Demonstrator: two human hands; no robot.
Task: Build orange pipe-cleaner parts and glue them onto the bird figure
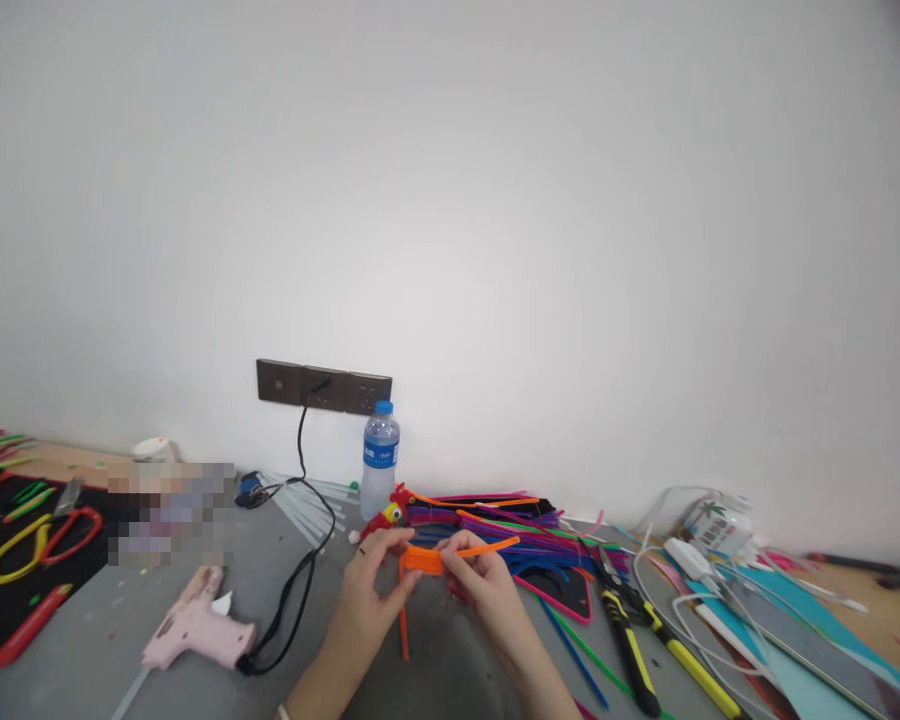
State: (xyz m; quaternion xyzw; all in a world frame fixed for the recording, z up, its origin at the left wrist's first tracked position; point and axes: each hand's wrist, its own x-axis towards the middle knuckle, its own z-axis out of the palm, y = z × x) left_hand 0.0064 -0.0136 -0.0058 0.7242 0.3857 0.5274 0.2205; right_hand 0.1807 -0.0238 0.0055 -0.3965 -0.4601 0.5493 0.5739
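Between my two hands is a small bundle of folded orange pipe cleaners (424, 561), held just above the grey table. My left hand (375, 590) pinches its left end, where one orange strand hangs down. Thumb and fingers of my right hand (480, 585) close on the right end, and another strand sticks out past them to the right. Just behind my left hand sits a small red and yellow bird figure (394, 510) with a googly eye, partly hidden by the fingers.
Behind my hands lies a heap of coloured pipe cleaners (510, 530). Yellow-black pliers (630, 640) and white cables (649, 550) are at right. On the left are a pink glue gun (199, 625) with a black cord and scissors (45, 545). A water bottle (380, 470) stands by the wall.
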